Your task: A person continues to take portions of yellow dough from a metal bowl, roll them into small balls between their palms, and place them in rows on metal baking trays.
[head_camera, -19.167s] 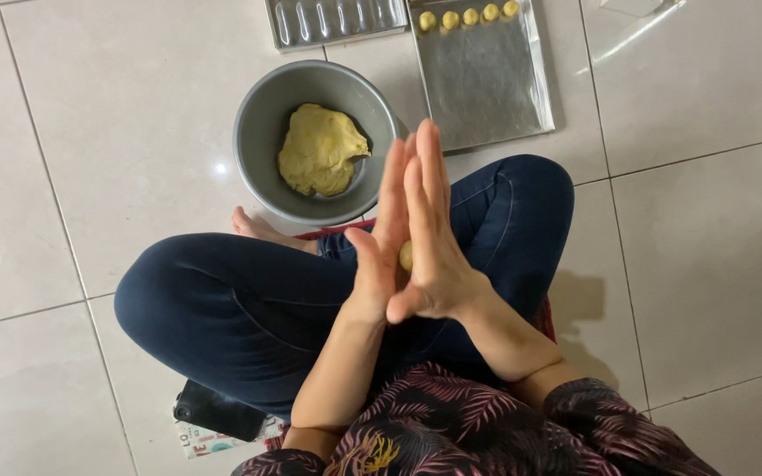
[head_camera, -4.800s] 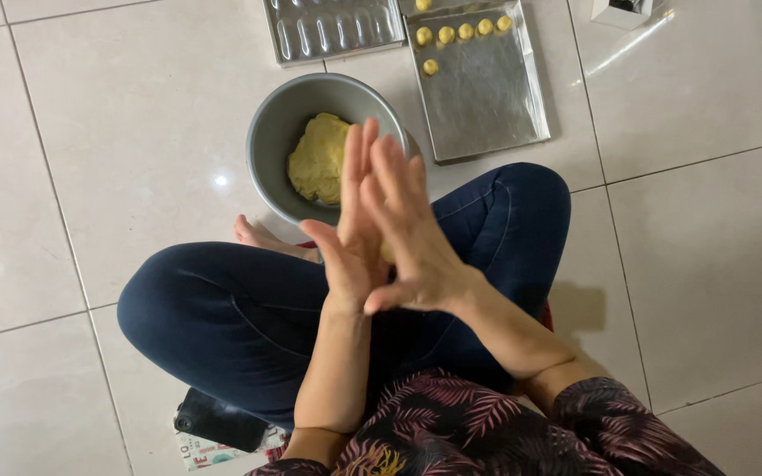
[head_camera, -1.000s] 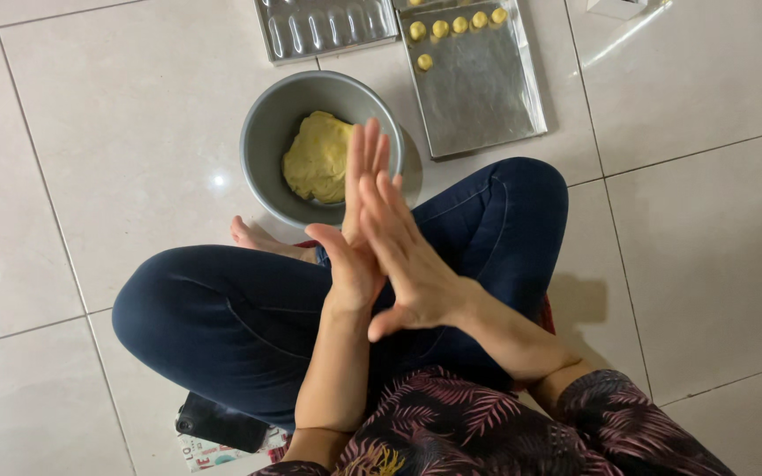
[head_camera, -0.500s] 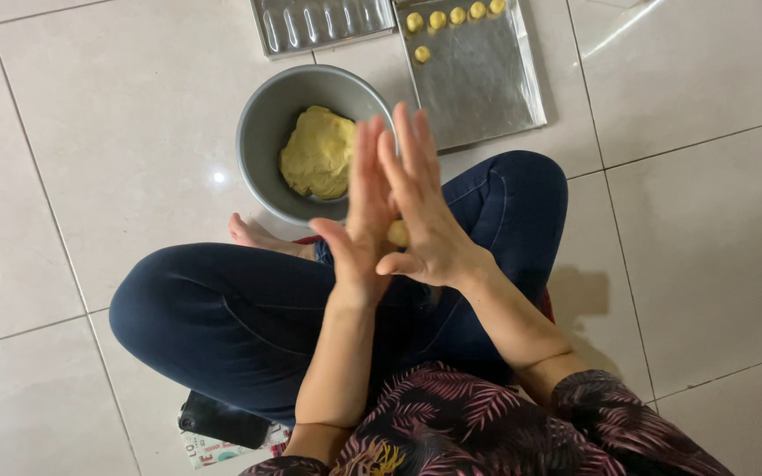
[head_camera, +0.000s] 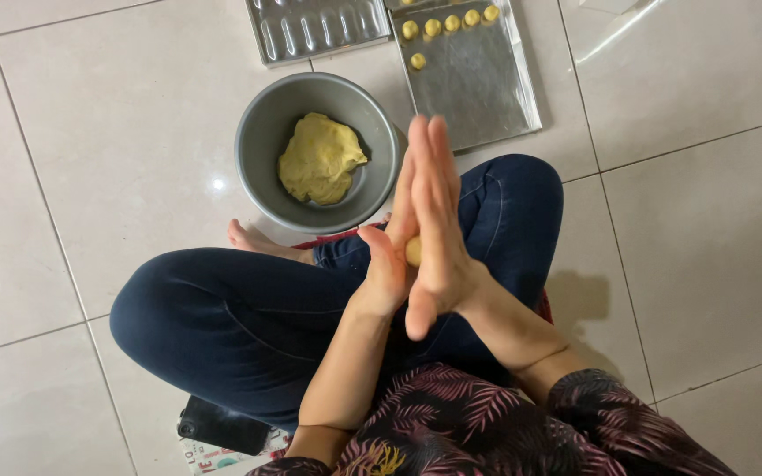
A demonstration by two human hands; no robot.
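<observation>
I sit cross-legged on a tiled floor. My left hand [head_camera: 387,256] and my right hand [head_camera: 438,225] are pressed palm to palm above my lap, with a small yellow dough ball [head_camera: 414,251] squeezed between them. In front of my knees stands a grey metal bowl [head_camera: 262,145] holding a lump of yellow dough [head_camera: 317,159]. Beyond it lies a flat metal baking tray [head_camera: 478,84] with several small dough balls [head_camera: 447,24] in a row near its far edge.
A ridged metal mould tray [head_camera: 315,26] lies at the top, left of the baking tray. A dark phone [head_camera: 222,426] rests on printed paper beside my left hip. A clear plastic sheet [head_camera: 619,22] lies at the top right.
My palms slid against each other, the right hand moving forward over the left, rolling the dough ball between them. One more ball sits on the tray than at the start.
</observation>
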